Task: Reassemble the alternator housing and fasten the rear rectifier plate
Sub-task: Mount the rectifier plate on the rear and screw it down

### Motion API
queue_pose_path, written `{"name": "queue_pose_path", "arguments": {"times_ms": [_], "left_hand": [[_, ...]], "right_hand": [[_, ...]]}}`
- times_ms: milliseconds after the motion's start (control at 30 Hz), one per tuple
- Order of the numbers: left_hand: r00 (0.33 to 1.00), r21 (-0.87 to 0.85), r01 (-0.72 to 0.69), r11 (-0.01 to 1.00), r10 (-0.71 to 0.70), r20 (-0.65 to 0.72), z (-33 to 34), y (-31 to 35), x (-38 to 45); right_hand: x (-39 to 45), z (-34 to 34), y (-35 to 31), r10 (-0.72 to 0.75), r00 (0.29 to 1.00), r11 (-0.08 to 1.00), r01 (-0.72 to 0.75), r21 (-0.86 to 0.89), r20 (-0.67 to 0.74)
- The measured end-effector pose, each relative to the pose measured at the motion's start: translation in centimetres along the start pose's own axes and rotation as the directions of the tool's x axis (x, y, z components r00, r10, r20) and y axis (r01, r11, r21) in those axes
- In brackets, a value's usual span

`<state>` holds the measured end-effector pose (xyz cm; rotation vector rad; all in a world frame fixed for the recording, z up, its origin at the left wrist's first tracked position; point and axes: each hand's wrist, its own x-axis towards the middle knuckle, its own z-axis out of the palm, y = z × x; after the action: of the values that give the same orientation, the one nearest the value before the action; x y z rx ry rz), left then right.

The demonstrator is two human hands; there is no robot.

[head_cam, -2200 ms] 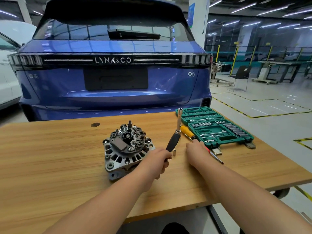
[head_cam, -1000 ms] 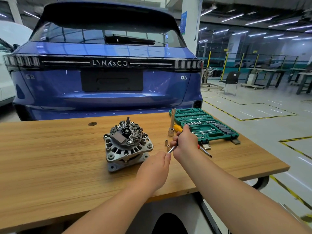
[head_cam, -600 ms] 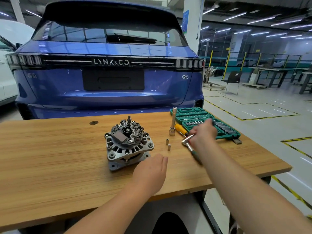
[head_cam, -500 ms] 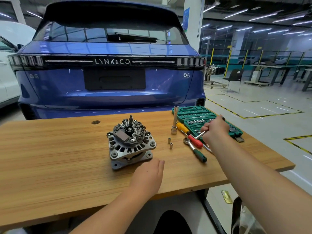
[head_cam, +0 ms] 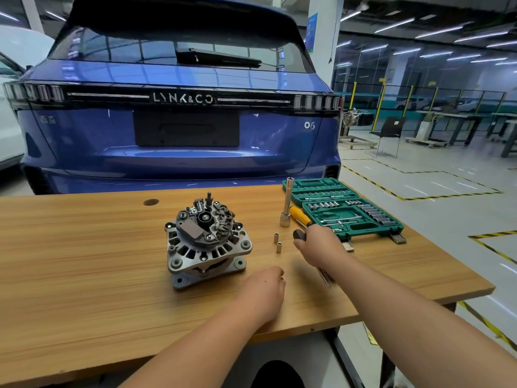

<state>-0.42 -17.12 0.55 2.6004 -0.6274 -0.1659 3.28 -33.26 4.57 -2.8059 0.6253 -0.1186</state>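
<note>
Head view — wooden table point(head_cam: 84, 261), blue car point(head_cam: 179, 130) behind.

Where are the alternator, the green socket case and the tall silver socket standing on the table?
alternator point(head_cam: 207, 242), head view, on the finned metal housing.
green socket case point(head_cam: 363, 228), head view, on the near tray's bare plastic.
tall silver socket point(head_cam: 287, 201), head view, midway up its upright shaft.

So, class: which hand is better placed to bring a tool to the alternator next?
The right hand: it already grips a black-handled tool beside the small sockets. The left hand rests on the table, seemingly holding nothing.
</note>
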Motion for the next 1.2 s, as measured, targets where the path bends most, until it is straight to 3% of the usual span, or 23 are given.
{"name": "queue_pose_path", "arguments": {"times_ms": [167,433,567,667,767,867,967,1100,1200], "left_hand": [[0.997,-0.016,0.020,1.000,-0.021,-0.068,1.0,0.0,2.4],[0.987,-0.042,0.059,0.997,-0.065,-0.147,2.2,-0.5,6.4],[0.987,-0.052,0.062,0.997,-0.069,-0.143,2.5,-0.7,7.4],[0.989,-0.059,0.035,0.998,-0.043,-0.138,2.3,-0.5,7.5],[0.983,-0.099,-0.025,0.995,0.007,-0.182,2.3,-0.8,6.7],[0.952,-0.189,-0.172,0.967,0.114,-0.283,1.9,-1.2,4.7],[0.886,-0.263,-0.340,0.903,0.214,-0.412,0.8,-1.6,1.6],[0.752,-0.233,-0.521,0.821,0.312,-0.581,-0.3,-3.8,-3.3],[0.672,-0.249,-0.532,0.810,0.224,-0.706,-1.0,-6.2,-6.9]], "right_hand": [[1.8,1.7,-0.3,-0.109,0.994,0.977,0.109,-0.185,0.015],[4.9,2.9,-1.1,-0.078,0.989,0.978,0.101,-0.181,0.126],[5.7,3.3,-1.0,-0.172,0.979,0.950,0.194,-0.246,0.109],[6.1,3.4,-0.6,-0.118,0.987,0.975,0.136,-0.175,0.107],[5.5,2.8,-0.4,-0.131,0.991,0.985,0.128,-0.114,-0.018],[4.2,1.7,-1.2,-0.292,0.942,0.936,0.317,0.153,-0.167],[2.2,1.2,-3.5,-0.368,0.918,0.743,0.386,0.547,-0.148],[-0.1,2.8,-6.8,-0.345,0.933,0.561,0.119,0.819,0.101],[-1.3,4.5,-8.0,-0.365,0.869,0.490,-0.127,0.863,0.335]]}}
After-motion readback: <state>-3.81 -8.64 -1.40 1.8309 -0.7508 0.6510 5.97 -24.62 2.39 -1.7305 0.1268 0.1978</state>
